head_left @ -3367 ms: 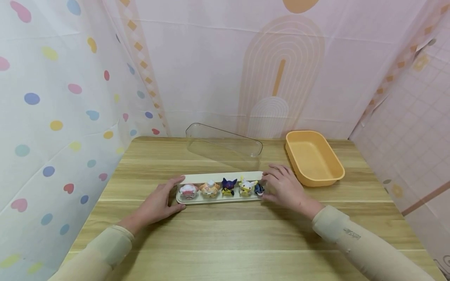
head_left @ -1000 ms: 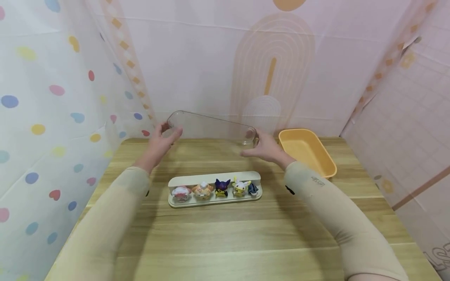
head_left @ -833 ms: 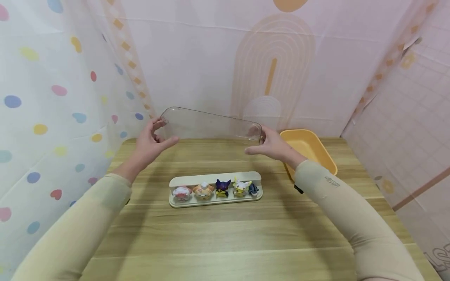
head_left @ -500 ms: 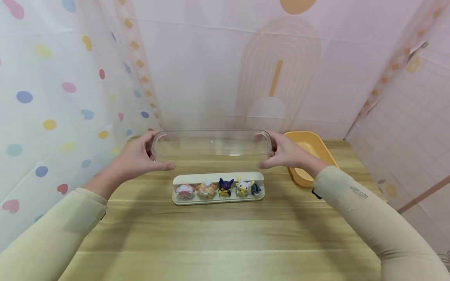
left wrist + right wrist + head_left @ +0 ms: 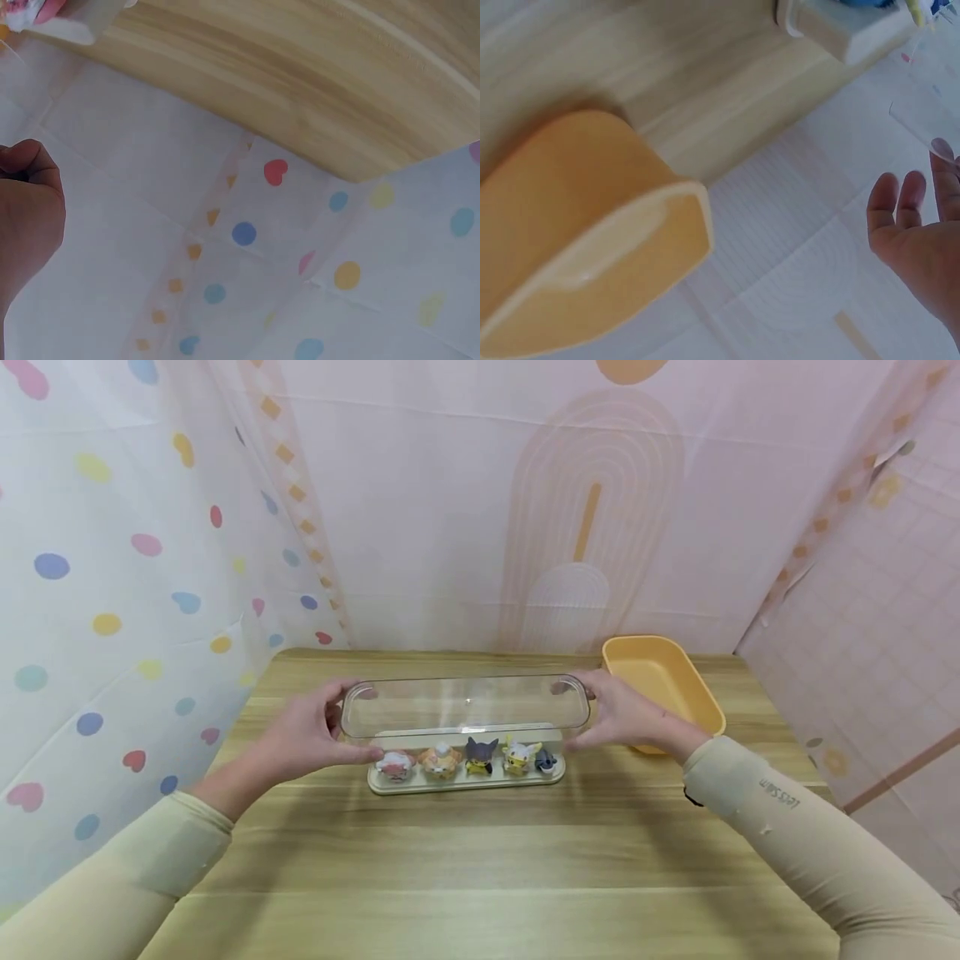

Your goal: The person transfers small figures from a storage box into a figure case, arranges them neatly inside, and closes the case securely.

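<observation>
A long transparent cover (image 5: pixel 465 706) hangs level above a cream display base (image 5: pixel 465 788), overlapping its back part in the head view. My left hand (image 5: pixel 296 735) grips the cover's left end, thumb in front and fingers behind. At the other end my right hand (image 5: pixel 628 714) holds it the same way; the right wrist view shows these fingers (image 5: pixel 911 199) at the clear edge. Several small figurines stand in a row on the base: a pink-and-white one (image 5: pixel 395 765), an orange one (image 5: pixel 441 762), a dark-eared one (image 5: pixel 481 755), a white-and-yellow one (image 5: pixel 519 755) and a dark blue one (image 5: pixel 546 762).
A yellow-orange tub (image 5: pixel 675 685) stands at the table's back right, just behind my right hand. The wooden table (image 5: pixel 480 868) ends at the back against a patterned curtain (image 5: pixel 420 527). A dotted curtain (image 5: pixel 150 635) hangs on the left.
Both hands left the base, took the clear cover from the back of the table and lifted it. It has come toward me and down over the base, turning from slanted to nearly straight.
</observation>
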Motion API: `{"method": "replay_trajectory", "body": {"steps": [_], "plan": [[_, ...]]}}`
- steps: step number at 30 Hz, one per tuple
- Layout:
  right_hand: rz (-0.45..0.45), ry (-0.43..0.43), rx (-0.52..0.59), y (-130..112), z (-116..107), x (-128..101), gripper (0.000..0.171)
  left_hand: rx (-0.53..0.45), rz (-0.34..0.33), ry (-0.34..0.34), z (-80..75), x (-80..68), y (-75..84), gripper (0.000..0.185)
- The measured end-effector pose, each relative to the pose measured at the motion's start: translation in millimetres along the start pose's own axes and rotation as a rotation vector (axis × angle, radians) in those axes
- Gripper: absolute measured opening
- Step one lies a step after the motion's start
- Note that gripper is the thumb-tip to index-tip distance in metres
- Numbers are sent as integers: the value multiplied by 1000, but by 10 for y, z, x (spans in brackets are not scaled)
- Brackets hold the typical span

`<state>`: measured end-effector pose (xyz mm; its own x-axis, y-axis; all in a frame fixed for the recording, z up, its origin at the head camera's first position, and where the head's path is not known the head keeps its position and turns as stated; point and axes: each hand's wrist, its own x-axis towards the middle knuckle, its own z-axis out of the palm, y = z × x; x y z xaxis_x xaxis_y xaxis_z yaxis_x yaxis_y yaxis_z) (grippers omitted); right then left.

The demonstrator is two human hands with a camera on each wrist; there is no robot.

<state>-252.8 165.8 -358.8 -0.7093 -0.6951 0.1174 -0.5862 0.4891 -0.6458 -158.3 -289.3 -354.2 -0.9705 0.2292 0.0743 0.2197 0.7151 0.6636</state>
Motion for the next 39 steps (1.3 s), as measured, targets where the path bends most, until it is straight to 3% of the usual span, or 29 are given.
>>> {"method": "replay_trajectory", "body": {"steps": [4, 12, 19, 39], "plan": [[-11, 10, -10, 55, 105, -26, 83, -5, -2, 6, 77, -30, -70, 86], [84, 22, -14, 49, 249, -86, 84, -17, -8, 12, 180, -85, -175, 93], [78, 41, -44, 101, 329, -104, 88, 5, 0, 22, 255, -72, -231, 94], [99, 36, -115, 140, 363, -89, 91, 56, -37, 8, 335, -28, -273, 102]]}}
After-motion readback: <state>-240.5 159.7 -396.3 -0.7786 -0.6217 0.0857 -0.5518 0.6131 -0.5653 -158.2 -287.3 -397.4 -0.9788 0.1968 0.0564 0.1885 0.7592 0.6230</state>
